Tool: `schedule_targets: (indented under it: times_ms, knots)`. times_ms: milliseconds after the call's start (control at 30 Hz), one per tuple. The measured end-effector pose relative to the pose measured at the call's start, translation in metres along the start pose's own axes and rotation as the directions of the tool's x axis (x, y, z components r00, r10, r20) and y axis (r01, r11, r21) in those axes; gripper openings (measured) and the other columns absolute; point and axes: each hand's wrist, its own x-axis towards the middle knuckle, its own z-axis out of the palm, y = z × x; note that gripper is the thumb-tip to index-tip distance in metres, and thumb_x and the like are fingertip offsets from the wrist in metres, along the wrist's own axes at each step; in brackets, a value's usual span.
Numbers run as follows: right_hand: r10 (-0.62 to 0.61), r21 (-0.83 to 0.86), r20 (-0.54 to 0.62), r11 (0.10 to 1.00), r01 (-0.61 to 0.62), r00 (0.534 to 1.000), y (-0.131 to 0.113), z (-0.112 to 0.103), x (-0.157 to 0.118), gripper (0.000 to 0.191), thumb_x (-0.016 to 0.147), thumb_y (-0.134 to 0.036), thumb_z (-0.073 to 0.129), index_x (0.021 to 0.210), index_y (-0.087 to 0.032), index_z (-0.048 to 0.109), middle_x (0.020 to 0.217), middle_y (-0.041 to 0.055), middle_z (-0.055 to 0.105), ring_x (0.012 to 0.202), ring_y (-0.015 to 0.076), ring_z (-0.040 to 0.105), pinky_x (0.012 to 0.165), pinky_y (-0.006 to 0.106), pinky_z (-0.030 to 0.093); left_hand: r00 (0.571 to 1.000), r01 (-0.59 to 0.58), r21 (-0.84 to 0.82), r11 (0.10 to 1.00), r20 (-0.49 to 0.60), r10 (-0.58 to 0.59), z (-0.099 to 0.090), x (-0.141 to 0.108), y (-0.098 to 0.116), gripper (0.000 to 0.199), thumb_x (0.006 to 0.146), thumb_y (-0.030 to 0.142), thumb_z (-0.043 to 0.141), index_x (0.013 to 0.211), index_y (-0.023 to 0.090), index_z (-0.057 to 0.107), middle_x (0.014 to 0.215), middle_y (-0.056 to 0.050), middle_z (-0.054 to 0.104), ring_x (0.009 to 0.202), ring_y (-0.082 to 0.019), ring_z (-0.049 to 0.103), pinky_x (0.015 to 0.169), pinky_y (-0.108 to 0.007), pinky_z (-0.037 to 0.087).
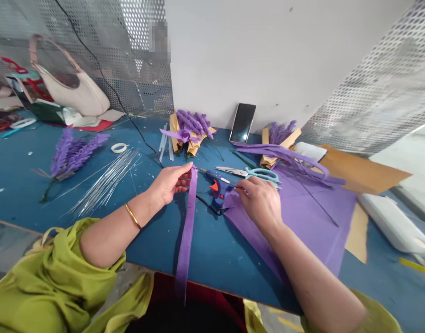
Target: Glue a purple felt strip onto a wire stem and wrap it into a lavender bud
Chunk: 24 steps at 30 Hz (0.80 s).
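My left hand [171, 184] pinches the top end of a long purple strip [188, 226], which hangs down over the table's front edge. Between my two hands lies a blue glue gun [219, 193] with an orange trigger, its nozzle pointing toward the strip's top. My right hand [260, 200] is closed on a thin dark wire [229, 184] that runs left over the glue gun. Just behind that hand are scissors with light blue handles [264, 175]. A large purple sheet [312, 217] spreads under and to the right of my right forearm.
Purple flower bunches [193, 127] and a phone [243, 123] stand at the back by a white board. Silver wires [106, 182], a tape roll [119, 148] and loose purple flowers [73, 155] lie left. Brown paper [361, 169] and a white device [396, 224] are right.
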Motion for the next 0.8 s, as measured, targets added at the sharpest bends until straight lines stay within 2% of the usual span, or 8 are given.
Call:
schedule_targets:
  times_ms: [100, 233, 367, 800]
  knots:
    - [-0.037, -0.003, -0.054, 0.999, 0.037, 0.998, 0.0012, 0.0024, 0.0, 0.014, 0.092, -0.02, 0.064, 0.083, -0.019, 0.075, 0.082, 0.0029, 0.069, 0.078, 0.0195, 0.063, 0.074, 0.032, 0.033, 1.0, 0.017, -0.025, 1.0, 0.021, -0.016, -0.0019, 0.0008, -0.0014, 0.025, 0.081, 0.036, 0.077, 0.083, 0.012, 0.076, 0.067, -0.003, 0.069, 0.053, -0.009, 0.062, 0.044, -0.018, 0.044]
    - [-0.08, -0.008, -0.088, 0.997, 0.079, 0.993, 0.0016, 0.0032, -0.0003, 0.014, 0.092, -0.021, 0.064, 0.082, -0.019, 0.075, 0.08, 0.0028, 0.069, 0.075, 0.019, 0.062, 0.071, 0.032, 0.032, 0.999, -0.035, -0.042, 0.999, -0.002, 0.035, -0.0026, 0.0002, -0.0031, 0.022, 0.075, 0.033, 0.081, 0.083, 0.012, 0.077, 0.07, -0.002, 0.069, 0.054, -0.008, 0.061, 0.045, -0.018, 0.042]
    - [-0.111, -0.01, -0.107, 0.994, 0.11, 0.988, 0.0009, 0.0027, -0.0012, 0.016, 0.092, -0.02, 0.063, 0.082, -0.019, 0.075, 0.078, 0.0027, 0.068, 0.073, 0.0183, 0.061, 0.071, 0.032, 0.032, 0.999, -0.052, -0.051, 0.997, 0.002, 0.052, -0.002, -0.001, -0.0038, 0.031, 0.07, 0.041, 0.083, 0.084, 0.013, 0.078, 0.071, -0.002, 0.069, 0.054, -0.009, 0.059, 0.047, -0.02, 0.041]
    - [-0.102, -0.038, -0.153, 0.995, 0.097, 0.983, -0.0011, 0.0008, -0.0018, 0.017, 0.092, -0.021, 0.06, 0.081, -0.02, 0.073, 0.077, 0.0028, 0.068, 0.073, 0.0193, 0.06, 0.075, 0.034, 0.034, 0.996, -0.075, 0.049, 0.996, 0.056, 0.072, -0.0021, -0.0074, -0.0027, 0.028, 0.071, 0.037, 0.083, 0.085, 0.013, 0.079, 0.074, -0.005, 0.072, 0.061, -0.011, 0.062, 0.057, -0.023, 0.046]
